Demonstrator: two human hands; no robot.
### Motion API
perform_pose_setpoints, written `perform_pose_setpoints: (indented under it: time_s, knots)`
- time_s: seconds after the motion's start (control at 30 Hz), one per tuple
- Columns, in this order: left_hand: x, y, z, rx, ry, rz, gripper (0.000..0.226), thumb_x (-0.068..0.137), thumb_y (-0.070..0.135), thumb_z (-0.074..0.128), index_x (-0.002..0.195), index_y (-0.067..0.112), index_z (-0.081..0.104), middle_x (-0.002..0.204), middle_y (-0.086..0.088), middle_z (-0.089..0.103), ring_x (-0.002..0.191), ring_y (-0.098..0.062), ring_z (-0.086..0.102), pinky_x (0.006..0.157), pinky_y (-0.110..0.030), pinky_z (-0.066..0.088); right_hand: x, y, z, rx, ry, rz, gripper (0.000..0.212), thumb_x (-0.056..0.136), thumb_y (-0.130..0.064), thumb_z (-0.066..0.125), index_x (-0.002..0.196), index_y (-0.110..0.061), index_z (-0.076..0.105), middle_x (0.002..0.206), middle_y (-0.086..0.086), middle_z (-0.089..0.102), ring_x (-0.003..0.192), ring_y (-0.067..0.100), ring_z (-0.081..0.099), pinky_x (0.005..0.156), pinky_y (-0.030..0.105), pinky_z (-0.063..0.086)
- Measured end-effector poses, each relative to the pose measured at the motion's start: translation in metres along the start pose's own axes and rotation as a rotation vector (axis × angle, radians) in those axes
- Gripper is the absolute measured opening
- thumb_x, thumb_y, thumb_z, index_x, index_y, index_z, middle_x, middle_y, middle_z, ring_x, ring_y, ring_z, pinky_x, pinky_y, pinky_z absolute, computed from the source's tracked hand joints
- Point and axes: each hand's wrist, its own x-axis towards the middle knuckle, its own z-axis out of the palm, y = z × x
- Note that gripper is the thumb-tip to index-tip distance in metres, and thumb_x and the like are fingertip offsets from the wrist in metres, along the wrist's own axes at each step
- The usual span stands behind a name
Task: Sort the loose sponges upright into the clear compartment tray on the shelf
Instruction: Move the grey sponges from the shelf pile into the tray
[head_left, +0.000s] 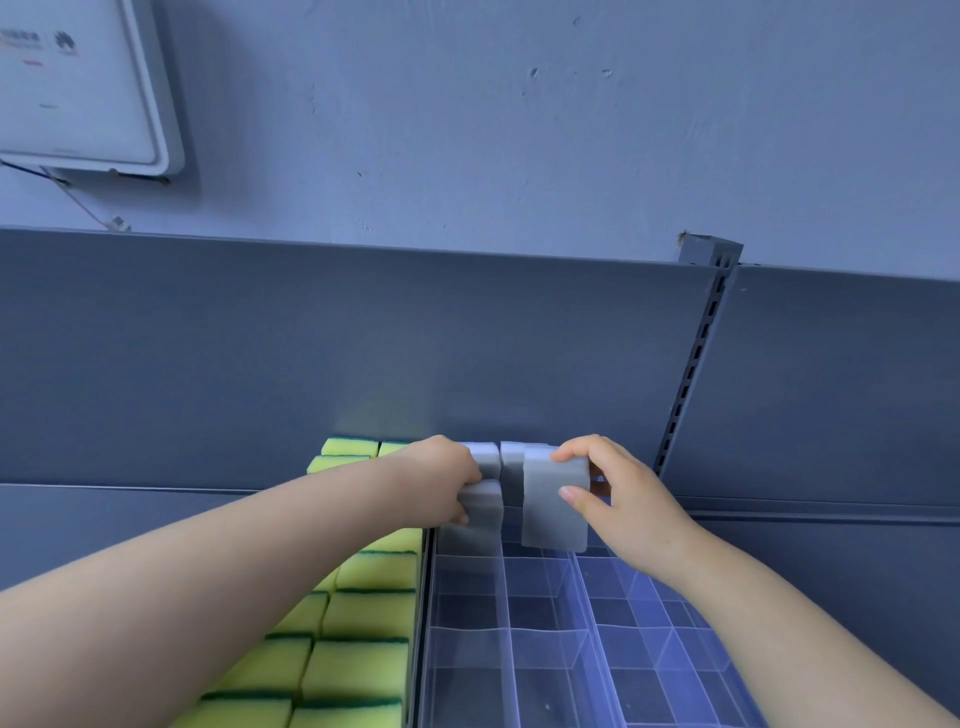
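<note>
The left hand (447, 480) covers much of a grey sponge (480, 512); its fingers are closed round it, low at the far end of the tray's (545, 654) left column. Whether that sponge sits fully in a compartment cannot be told. The right hand (618, 499) pinches a second grey sponge (553, 501) upright, thumb on the near face, fingers over the top, above the middle column. More grey sponges (511, 457) stand behind, partly hidden. Yellow sponges (358, 623) fill rows left of the tray, crossed by the left forearm. A white box (78, 83) on the wall is cut off at the frame edge.
</note>
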Motion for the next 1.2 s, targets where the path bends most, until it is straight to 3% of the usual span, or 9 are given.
perform_pose_setpoints:
  time_s: [0.17, 0.3, 0.43, 0.53, 0.6, 0.77, 0.93, 1.03, 1.2]
  knots:
    - [0.002, 0.001, 0.010, 0.060, -0.003, -0.003, 0.029, 0.092, 0.031, 0.055, 0.112, 0.010, 0.056, 0.108, -0.009, 0.059, 0.105, -0.026, 0.051, 0.068, -0.028, 0.035, 0.001, 0.000, 0.001, -0.006, 0.001, 0.000, 0.029, 0.090, -0.017, 0.056, 0.096, -0.044, 0.049, 0.105, -0.026, 0.048, 0.093, 0.002, 0.048, 0.072, 0.004, 0.038]
    - [0.002, -0.002, 0.011, 0.031, 0.010, 0.001, 0.028, 0.090, 0.030, 0.057, 0.111, 0.011, 0.056, 0.108, -0.008, 0.058, 0.102, -0.026, 0.051, 0.069, -0.029, 0.037, 0.005, -0.002, 0.001, 0.070, 0.026, 0.024, 0.029, 0.088, -0.014, 0.059, 0.094, -0.041, 0.052, 0.106, -0.019, 0.053, 0.093, 0.002, 0.053, 0.070, 0.004, 0.040]
    - [0.001, -0.011, 0.008, -0.061, 0.034, 0.044, 0.042, 0.085, 0.035, 0.061, 0.123, 0.018, 0.052, 0.110, -0.004, 0.056, 0.093, -0.020, 0.048, 0.070, -0.027, 0.040, 0.006, -0.003, 0.004, 0.131, 0.040, 0.045, 0.029, 0.086, -0.009, 0.059, 0.092, -0.037, 0.053, 0.101, -0.010, 0.055, 0.070, -0.006, 0.052, 0.067, 0.004, 0.041]
    - [0.001, -0.017, 0.008, -0.163, 0.107, 0.060, 0.049, 0.083, 0.038, 0.064, 0.128, 0.025, 0.051, 0.111, 0.000, 0.054, 0.101, -0.019, 0.049, 0.082, -0.028, 0.044, 0.006, -0.004, 0.004, 0.139, 0.038, 0.031, 0.030, 0.084, -0.005, 0.058, 0.090, -0.034, 0.053, 0.093, -0.008, 0.054, 0.062, -0.009, 0.048, 0.065, 0.004, 0.041]
    - [0.003, -0.016, 0.010, -0.159, 0.135, 0.072, 0.043, 0.084, 0.037, 0.063, 0.124, 0.024, 0.055, 0.105, 0.003, 0.056, 0.097, -0.017, 0.050, 0.076, -0.025, 0.041, 0.007, -0.005, 0.003, 0.141, 0.021, 0.024, 0.029, 0.084, -0.003, 0.057, 0.091, -0.031, 0.054, 0.089, -0.009, 0.051, 0.058, -0.008, 0.046, 0.061, 0.005, 0.040]
    - [0.006, -0.016, 0.013, -0.171, 0.146, 0.058, 0.045, 0.085, 0.037, 0.062, 0.128, 0.026, 0.055, 0.121, 0.004, 0.057, 0.110, -0.017, 0.051, 0.087, -0.024, 0.043, 0.010, -0.005, 0.006, 0.104, -0.009, 0.018, 0.026, 0.083, -0.004, 0.057, 0.090, -0.029, 0.052, 0.075, -0.010, 0.041, 0.052, -0.002, 0.039, 0.054, 0.006, 0.035]
    - [0.007, -0.018, 0.013, -0.205, 0.150, 0.054, 0.046, 0.085, 0.036, 0.064, 0.128, 0.025, 0.056, 0.123, 0.006, 0.059, 0.112, -0.014, 0.051, 0.087, -0.021, 0.042, 0.012, 0.006, 0.015, 0.024, -0.049, 0.046, 0.026, 0.082, -0.009, 0.060, 0.091, -0.032, 0.053, 0.081, -0.010, 0.046, 0.061, 0.007, 0.039, 0.062, 0.013, 0.039]
    - [0.008, -0.017, 0.013, -0.199, 0.148, 0.049, 0.046, 0.085, 0.036, 0.064, 0.128, 0.024, 0.056, 0.122, 0.006, 0.059, 0.112, -0.014, 0.051, 0.089, -0.023, 0.042, 0.015, 0.013, 0.020, -0.047, -0.061, 0.057, 0.027, 0.081, -0.013, 0.063, 0.088, -0.037, 0.052, 0.097, -0.005, 0.055, 0.081, 0.016, 0.051, 0.075, 0.020, 0.043]
    - [0.009, -0.017, 0.012, -0.192, 0.146, 0.043, 0.045, 0.084, 0.036, 0.064, 0.127, 0.024, 0.057, 0.117, 0.005, 0.061, 0.106, -0.015, 0.053, 0.086, -0.024, 0.044, 0.016, 0.019, 0.024, -0.123, -0.120, 0.073, 0.024, 0.083, -0.015, 0.064, 0.093, -0.033, 0.051, 0.093, -0.011, 0.051, 0.086, 0.013, 0.051, 0.071, 0.010, 0.038]
